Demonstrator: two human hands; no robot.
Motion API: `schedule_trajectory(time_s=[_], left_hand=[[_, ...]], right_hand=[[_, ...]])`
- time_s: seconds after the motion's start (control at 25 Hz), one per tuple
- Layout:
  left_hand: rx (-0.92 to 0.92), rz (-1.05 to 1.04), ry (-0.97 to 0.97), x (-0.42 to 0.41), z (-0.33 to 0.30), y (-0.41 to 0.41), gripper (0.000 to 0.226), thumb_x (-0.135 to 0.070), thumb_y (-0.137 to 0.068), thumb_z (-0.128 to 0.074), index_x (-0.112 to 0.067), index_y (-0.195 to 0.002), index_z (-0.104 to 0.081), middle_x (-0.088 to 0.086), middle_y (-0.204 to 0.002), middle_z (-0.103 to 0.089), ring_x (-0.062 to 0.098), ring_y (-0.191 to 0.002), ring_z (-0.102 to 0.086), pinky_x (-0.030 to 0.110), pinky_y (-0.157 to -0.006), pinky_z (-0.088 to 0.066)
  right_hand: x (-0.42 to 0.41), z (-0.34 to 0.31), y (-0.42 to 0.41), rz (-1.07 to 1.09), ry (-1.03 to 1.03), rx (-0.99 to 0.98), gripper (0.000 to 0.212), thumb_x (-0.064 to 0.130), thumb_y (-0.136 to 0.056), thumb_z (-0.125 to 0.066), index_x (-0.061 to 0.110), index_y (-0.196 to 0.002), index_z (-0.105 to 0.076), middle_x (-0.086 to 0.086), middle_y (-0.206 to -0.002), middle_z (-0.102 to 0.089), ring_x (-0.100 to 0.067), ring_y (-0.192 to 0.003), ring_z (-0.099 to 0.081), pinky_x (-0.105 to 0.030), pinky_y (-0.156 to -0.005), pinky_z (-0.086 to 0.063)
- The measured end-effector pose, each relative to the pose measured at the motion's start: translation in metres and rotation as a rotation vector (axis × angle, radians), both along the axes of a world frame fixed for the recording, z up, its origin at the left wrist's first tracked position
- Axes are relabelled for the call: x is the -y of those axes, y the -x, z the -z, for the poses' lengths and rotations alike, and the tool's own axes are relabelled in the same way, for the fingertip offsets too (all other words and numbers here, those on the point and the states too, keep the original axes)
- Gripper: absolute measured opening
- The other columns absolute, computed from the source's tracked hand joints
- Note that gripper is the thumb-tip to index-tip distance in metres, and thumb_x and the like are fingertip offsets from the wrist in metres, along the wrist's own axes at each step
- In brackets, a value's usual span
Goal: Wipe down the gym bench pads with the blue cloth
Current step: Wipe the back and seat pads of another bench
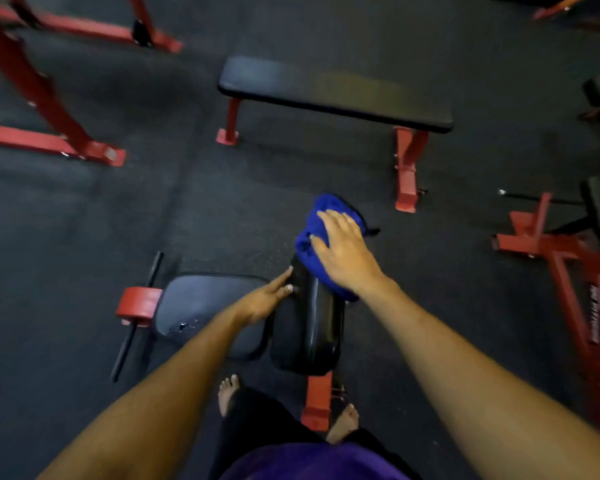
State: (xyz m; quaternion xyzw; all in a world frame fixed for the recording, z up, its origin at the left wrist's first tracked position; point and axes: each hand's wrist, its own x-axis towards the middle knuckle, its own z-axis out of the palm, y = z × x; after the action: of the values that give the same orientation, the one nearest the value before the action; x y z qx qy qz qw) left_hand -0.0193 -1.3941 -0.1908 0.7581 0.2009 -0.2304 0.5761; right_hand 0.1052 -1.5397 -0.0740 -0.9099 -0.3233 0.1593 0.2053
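A blue cloth (pixel 326 216) lies bunched on the far end of a shiny black back pad (pixel 312 327) that rises toward me. My right hand (pixel 343 254) presses flat on the cloth with its fingers spread. Straight fingers of my left hand (pixel 267 299) touch the pad's left edge. To the left of that pad lies a black seat pad (pixel 201 303) on the same red-framed bench.
A flat black bench (pixel 333 93) on red legs stands ahead on the dark rubber floor. Red rack frames (pixel 49 109) are at the left and another red machine (pixel 568 268) at the right. A red weight plate on a bar (pixel 137 303) lies beside the seat pad. My bare feet (pixel 343 422) stand by the bench's red post.
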Motion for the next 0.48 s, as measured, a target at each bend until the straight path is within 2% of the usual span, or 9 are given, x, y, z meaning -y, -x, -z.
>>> schedule_trajectory(time_s=[0.08,0.16,0.24,0.36,0.48], left_hand=[[0.055,-0.054,-0.166,0.009,-0.025,0.002,0.06,-0.016,-0.108,-0.05,-0.014,-0.161,-0.022,0.006,-0.165,-0.03,0.018,-0.15,-0.034,0.018,-0.118,-0.023],[0.115,-0.171,-0.168,0.019,-0.042,-0.002,0.059,-0.017,-0.107,-0.052,-0.015,-0.161,-0.027,0.005,-0.164,-0.034,0.014,-0.148,-0.035,0.031,-0.124,-0.026],[0.173,-0.282,-0.155,0.032,-0.053,-0.004,0.057,-0.031,-0.109,-0.049,-0.021,-0.161,-0.029,-0.001,-0.164,-0.035,0.006,-0.146,-0.034,0.033,-0.125,-0.026],[0.194,-0.324,-0.11,0.043,-0.067,-0.014,0.063,-0.06,-0.103,-0.04,-0.033,-0.159,-0.031,-0.011,-0.164,-0.034,-0.002,-0.144,-0.032,0.028,-0.121,-0.026],[0.161,-0.36,-0.147,0.059,-0.078,-0.028,0.063,-0.06,-0.104,-0.038,-0.035,-0.16,-0.027,-0.012,-0.164,-0.032,-0.003,-0.14,-0.031,0.027,-0.117,-0.027]], right_hand=[[-0.007,-0.007,-0.035,0.034,-0.041,-0.238,0.04,0.028,-0.104,-0.046,0.005,-0.136,-0.054,-0.017,-0.143,-0.051,-0.029,-0.133,-0.045,-0.031,-0.107,-0.028],[0.002,-0.004,-0.056,0.179,-0.192,-0.476,0.028,0.029,-0.103,-0.046,0.014,-0.116,-0.066,-0.013,-0.119,-0.066,-0.026,-0.11,-0.06,-0.034,-0.088,-0.041],[0.025,-0.006,-0.071,0.402,-0.414,-0.633,0.023,0.031,-0.101,-0.05,0.019,-0.096,-0.069,-0.006,-0.099,-0.072,-0.02,-0.089,-0.064,-0.032,-0.077,-0.046],[0.062,-0.002,-0.093,0.637,-0.575,-0.73,0.024,0.041,-0.099,-0.053,0.023,-0.095,-0.07,0.005,-0.087,-0.077,-0.01,-0.075,-0.072,-0.027,-0.069,-0.053],[0.086,0.004,-0.11,0.618,-0.527,-0.763,0.028,0.048,-0.098,-0.051,0.029,-0.098,-0.071,0.01,-0.085,-0.077,-0.006,-0.073,-0.072,-0.028,-0.065,-0.05]])
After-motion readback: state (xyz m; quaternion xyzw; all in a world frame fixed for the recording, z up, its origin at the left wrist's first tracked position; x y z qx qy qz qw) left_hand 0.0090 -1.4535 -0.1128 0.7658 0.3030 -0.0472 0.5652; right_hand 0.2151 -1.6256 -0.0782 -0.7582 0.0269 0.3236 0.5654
